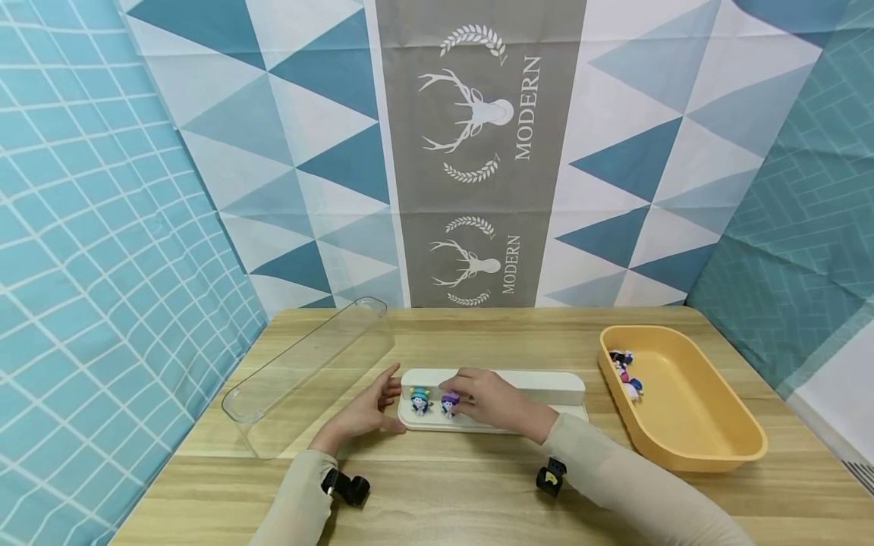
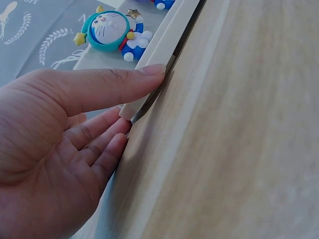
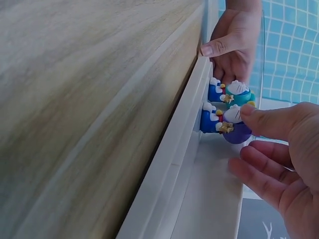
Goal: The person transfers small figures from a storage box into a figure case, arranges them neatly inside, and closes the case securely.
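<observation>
A white stepped display stand [image 1: 519,378] lies lengthwise on the table. My left hand [image 1: 364,410] rests at its left end, thumb on the front edge and loosely extended fingers against the end. On the stand's lower step, near that end, stands a Doraemon figurine with a teal hood [image 1: 419,400]. Beside it is a second Doraemon figurine with a purple hood [image 1: 448,403], holding a gold star. My right hand [image 1: 493,399] pinches the purple hood; in the right wrist view the thumb [image 3: 256,117] lies against the face. The other fingers spread behind, over the stand.
An orange tray [image 1: 690,402] stands at the right, with several small figurines [image 1: 624,375] along its left side. At the left lies a long clear plastic cover [image 1: 310,379]. Patterned cloth [image 1: 341,152] hangs behind and beside the wooden table [image 1: 451,485].
</observation>
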